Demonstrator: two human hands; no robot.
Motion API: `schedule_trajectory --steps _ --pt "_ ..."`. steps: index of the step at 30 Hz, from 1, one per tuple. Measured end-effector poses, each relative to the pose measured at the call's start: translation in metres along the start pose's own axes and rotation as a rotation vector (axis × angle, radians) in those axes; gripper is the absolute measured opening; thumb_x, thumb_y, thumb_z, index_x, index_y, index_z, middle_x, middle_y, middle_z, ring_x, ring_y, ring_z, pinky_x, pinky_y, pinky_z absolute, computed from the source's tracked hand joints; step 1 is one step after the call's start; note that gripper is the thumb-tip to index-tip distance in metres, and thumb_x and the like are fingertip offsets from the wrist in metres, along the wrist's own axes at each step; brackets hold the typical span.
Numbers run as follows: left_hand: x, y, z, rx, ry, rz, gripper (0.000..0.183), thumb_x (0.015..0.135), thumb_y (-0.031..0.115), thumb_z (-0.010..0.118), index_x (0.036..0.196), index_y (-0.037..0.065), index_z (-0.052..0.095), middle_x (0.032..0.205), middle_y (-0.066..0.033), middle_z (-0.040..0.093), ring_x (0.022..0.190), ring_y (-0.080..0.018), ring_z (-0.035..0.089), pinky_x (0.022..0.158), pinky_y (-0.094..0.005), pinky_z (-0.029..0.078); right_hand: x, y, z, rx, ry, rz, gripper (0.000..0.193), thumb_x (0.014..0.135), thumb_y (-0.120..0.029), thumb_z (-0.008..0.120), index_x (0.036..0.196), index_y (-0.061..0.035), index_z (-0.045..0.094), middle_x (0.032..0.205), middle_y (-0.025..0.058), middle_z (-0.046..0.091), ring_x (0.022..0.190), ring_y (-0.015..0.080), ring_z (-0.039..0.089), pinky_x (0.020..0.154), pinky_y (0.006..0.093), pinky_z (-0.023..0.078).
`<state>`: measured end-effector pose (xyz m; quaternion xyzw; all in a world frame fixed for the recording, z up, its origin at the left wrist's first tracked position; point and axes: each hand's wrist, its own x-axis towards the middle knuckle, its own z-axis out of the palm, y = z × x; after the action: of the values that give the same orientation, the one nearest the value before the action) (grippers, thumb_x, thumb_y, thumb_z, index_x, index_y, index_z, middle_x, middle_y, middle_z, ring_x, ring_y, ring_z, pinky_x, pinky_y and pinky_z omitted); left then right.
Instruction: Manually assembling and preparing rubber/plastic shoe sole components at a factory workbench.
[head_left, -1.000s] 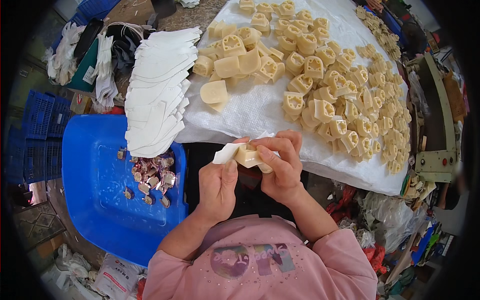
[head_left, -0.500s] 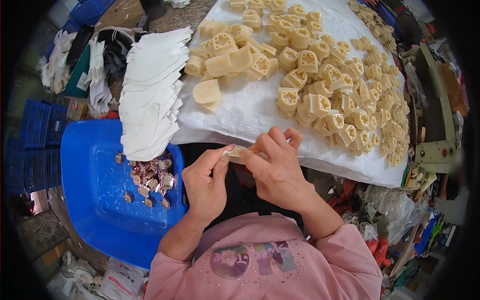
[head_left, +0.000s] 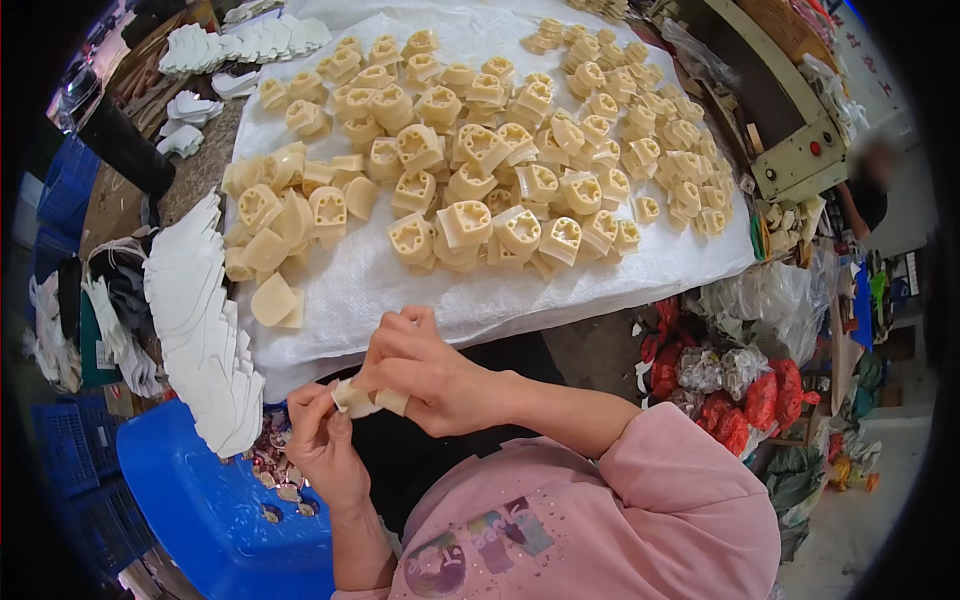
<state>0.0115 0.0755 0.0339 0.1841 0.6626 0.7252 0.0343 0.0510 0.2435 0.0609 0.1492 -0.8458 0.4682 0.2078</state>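
Observation:
Low over my lap, both hands meet at a small cream shoe heel [head_left: 353, 399] with a thin pale strip along it. My left hand [head_left: 325, 448] pinches one end between thumb and fingers. My right hand [head_left: 432, 378] is closed round the other end, with its fingers bent and part of the piece showing below them. Much of the held piece is hidden by my fingers. Beyond my hands lie many similar cream heels [head_left: 465, 222], piled loose, several showing hollowed faces. To the left, thin white cut pieces [head_left: 195, 315] overlap in a long stack.
The heels lie on a white woven sheet [head_left: 345, 330] over the table. A blue tub [head_left: 175, 490] at lower left holds several shiny pinkish pieces. A black cylinder [head_left: 122, 142] stands at far left. Plastic bags [head_left: 775, 310] and a pale green machine [head_left: 800, 165] are at right, near another person [head_left: 868, 195].
The view has turned, so the table and tub appear shifted left. Both hands still hold the heel; my right hand's fingers are now bent more closely over it.

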Motion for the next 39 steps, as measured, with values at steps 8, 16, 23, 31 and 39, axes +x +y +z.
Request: schedule_trajectory --steps 8,16,23,31,39 --pt "0.005 0.009 0.001 0.228 -0.137 0.211 0.016 0.086 0.011 0.060 0.080 -0.002 0.054 0.070 -0.0072 0.050 0.063 -0.0162 0.044 0.055 -0.0268 0.035 -0.006 0.002 -0.003 0.183 -0.107 -0.002 0.036 0.060 0.010 0.051 0.091 -0.0093 0.056 0.084 0.0057 0.043 0.087 0.0249 0.042 0.079 0.0375 0.026" --pt "0.001 0.010 0.009 0.182 0.004 0.251 0.011 0.081 0.005 0.062 0.075 0.002 0.054 0.063 -0.0048 0.044 0.060 -0.0164 0.038 0.052 -0.0273 0.031 -0.004 -0.003 -0.003 0.075 -0.116 -0.081 0.032 0.068 0.005 0.061 0.095 -0.0097 0.059 0.087 0.0035 0.050 0.082 0.0219 0.046 0.078 0.0394 0.028" --pt "0.012 0.014 -0.008 0.494 -0.011 0.497 0.025 0.062 -0.009 0.070 0.080 0.008 0.063 0.072 -0.0043 0.049 0.069 -0.0237 0.046 0.064 -0.0333 0.039 0.002 -0.003 0.002 -0.199 0.004 -0.188 0.031 0.065 -0.004 0.068 0.095 -0.0123 0.061 0.099 0.0025 0.056 0.089 0.0219 0.048 0.080 0.0399 0.032" --pt "0.014 0.011 -0.011 0.318 0.094 0.528 0.028 0.064 -0.007 0.073 0.084 0.010 0.062 0.073 -0.0027 0.048 0.072 -0.0226 0.046 0.065 -0.0323 0.039 -0.024 -0.009 0.014 0.778 0.146 0.588 0.025 0.086 -0.015 0.063 0.107 -0.0027 0.055 0.101 0.0109 0.061 0.081 0.0140 0.056 0.073 0.0281 0.047" --pt "0.009 0.014 0.001 0.196 -0.193 0.544 0.027 0.074 -0.009 0.065 0.093 0.005 0.053 0.094 -0.0143 0.057 0.080 -0.0292 0.059 0.066 -0.0371 0.051 -0.025 -0.019 0.015 0.940 0.361 0.718 0.022 0.096 -0.017 0.048 0.108 -0.0002 0.053 0.097 0.0082 0.062 0.076 0.0101 0.059 0.067 0.0236 0.048"
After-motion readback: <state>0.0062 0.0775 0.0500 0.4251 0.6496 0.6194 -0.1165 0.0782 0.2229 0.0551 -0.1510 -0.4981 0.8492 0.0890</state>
